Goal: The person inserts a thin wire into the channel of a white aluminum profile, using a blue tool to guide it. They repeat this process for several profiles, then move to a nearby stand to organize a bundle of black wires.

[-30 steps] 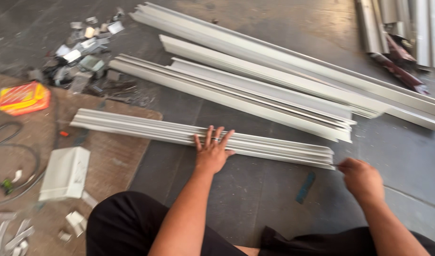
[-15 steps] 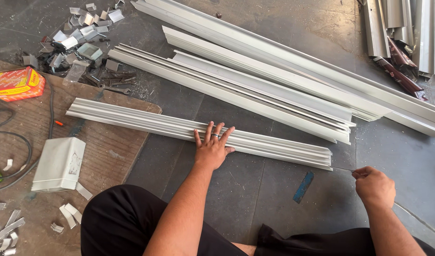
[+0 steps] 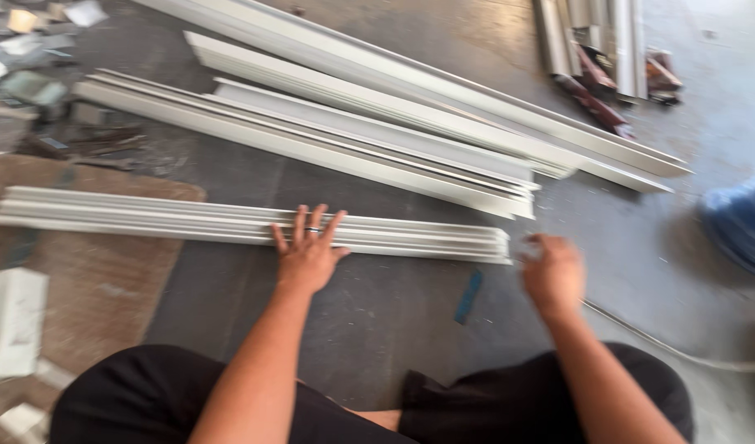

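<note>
Since before, my right hand (image 3: 552,275) has risen to the profile's (image 3: 188,220) 3 o'clock end, grip unclear in the blur; left hand (image 3: 307,251) presses flat, fingers spread.

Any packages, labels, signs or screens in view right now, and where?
White boxy object: left edge, on the brown mat, rectangular, possibly a carton; blurred.
Blue bulky shape: right edge on the floor, maybe a bag; too blurred to tell.
No labels, signs or screens visible.
</note>
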